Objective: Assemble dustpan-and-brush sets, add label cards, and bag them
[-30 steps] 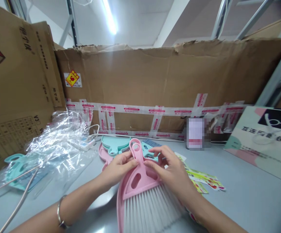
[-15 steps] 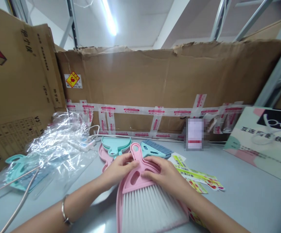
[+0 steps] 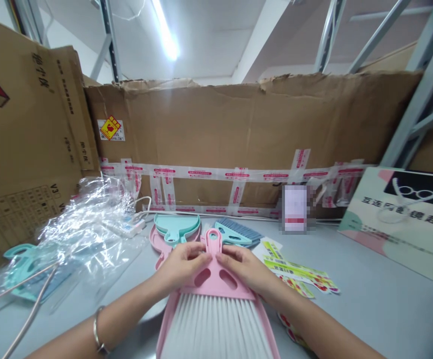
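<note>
The fingers of the left hand and those of the right hand are curled in from either side onto the handle of the pink brush, pinching its neck just below the hanging loop; both sets of fingers are closed on the plastic, thumbs on top. The brush lies flat inside the pink dustpan, white bristles toward the person, handle pointing away, so the work in hand looks like seating the brush into the pan as a matched set. Judging from this, the next move calls for a firm downward press at the handle (the neck seems to sit over the pan's own handle) while keeping the two parts square to each other.

Taking the pink brush as the landmark: just beyond its loop lie a teal dustpan and a teal brush with blue bristles, and another pink piece pokes out at the far left of the handle. To its right, printed paper cards are fanned on the grey bench. To its left sits crumpled clear plastic wrapping over a bagged teal set. Behind everything stands a taped cardboard wall.
</note>
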{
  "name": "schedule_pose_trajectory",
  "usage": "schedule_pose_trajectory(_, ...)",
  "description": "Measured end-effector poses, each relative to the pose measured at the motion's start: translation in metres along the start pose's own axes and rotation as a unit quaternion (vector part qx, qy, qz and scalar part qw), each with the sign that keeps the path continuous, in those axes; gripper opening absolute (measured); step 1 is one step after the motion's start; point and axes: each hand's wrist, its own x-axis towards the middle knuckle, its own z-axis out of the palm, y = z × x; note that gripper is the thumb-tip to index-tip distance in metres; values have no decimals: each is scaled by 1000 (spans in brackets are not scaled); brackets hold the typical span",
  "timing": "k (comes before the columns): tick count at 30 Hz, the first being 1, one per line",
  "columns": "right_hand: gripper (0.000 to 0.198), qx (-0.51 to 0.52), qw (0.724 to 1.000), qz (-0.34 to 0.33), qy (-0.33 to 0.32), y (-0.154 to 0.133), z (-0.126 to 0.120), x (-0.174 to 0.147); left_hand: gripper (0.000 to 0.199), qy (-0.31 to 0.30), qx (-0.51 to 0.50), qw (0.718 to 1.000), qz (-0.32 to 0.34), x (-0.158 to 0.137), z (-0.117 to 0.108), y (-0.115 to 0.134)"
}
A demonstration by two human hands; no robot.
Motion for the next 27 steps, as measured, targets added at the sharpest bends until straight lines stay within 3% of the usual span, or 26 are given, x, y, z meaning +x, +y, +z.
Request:
schedule_pose_trajectory(2,45,50,998,33,-26,0,0,0,26,6,-6,1000,-21,0,1,0)
schedule_pose_trajectory(9,48,140,988,64,-4,15,2,4,29,39,-25,999,-20,2,2,4)
schedule_pose_trajectory(17,41,153,985,75,-1,15,3,3,30,28,-39,999,-22,1,0,-2)
schedule_pose_trajectory(27,46,199,973,116,-10,3,4,-2,33,21,-66,997,-45,2,-1,-4)
